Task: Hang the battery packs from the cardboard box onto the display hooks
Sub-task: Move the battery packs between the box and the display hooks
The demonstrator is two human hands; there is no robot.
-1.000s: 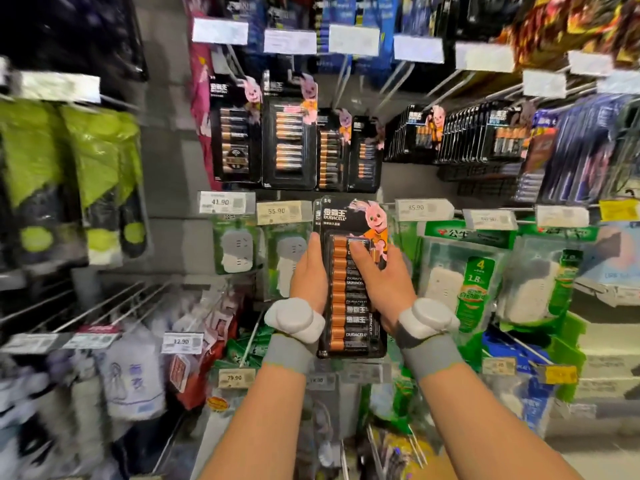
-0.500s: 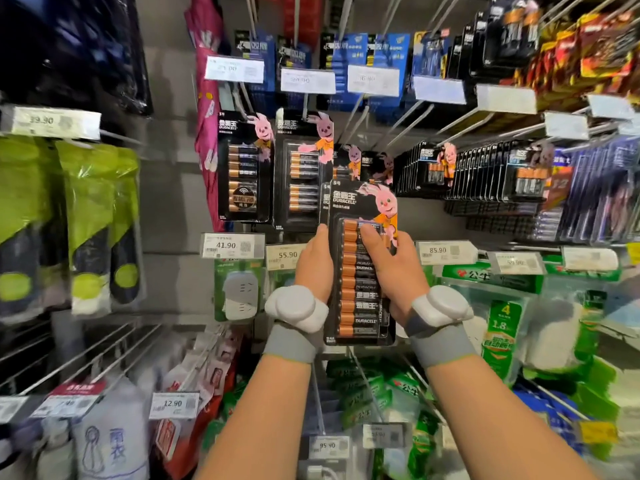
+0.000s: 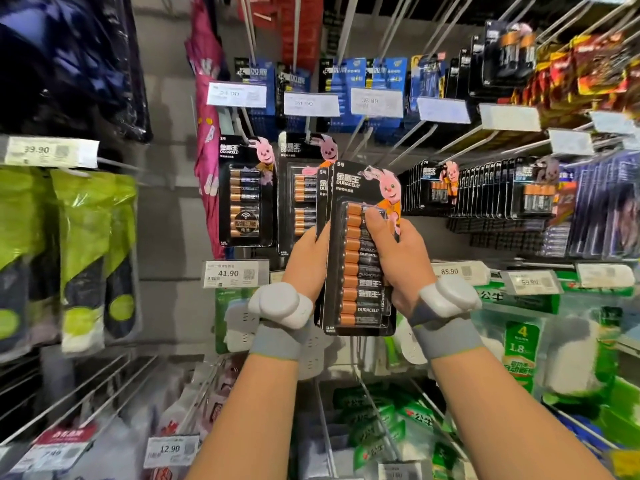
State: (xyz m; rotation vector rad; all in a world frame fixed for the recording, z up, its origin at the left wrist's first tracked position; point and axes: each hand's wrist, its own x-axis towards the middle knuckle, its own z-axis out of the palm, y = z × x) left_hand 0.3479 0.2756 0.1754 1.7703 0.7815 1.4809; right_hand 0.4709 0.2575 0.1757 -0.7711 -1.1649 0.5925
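**Shop wall of hooks: battery packs raised for hanging**

Grey pegboard (image 3: pixel 166 220) backs the whole view, with rows of wire hooks (image 3: pixel 414 142) carrying goods and price tags (image 3: pixel 230 273). Both hands hold a small stack of battery packs (image 3: pixel 360 271) upright in the middle. The stack is in front of the battery row and overlaps the right edge of the middle hanging pack (image 3: pixel 299 188). The left hanging pack (image 3: pixel 246 192) hangs just beside that one.

The right hand (image 3: pixel 405 261) grips the stack's right edge, its thumb (image 3: pixel 375 220) pressed on the front blister over the top cells. The left hand (image 3: pixel 306 261) holds the left edge. Its fingers go behind the card, so I cannot tell whether they are spread or together.

As I read it, the step in hand is the approach to a hook: the packs are up at the row's height but not yet threaded. The next move calls for lining up the hang hole at the top of the cards with a hook tip. The stack then has to slide far along the wire, probably just right of the hanging packs.

The target hook is hidden behind the stack, and the hang hole cannot be made out. The number of packs is unclear, since only their layered left edges show. The cardboard box is out of view, and the outer parts of the scene are blurred.
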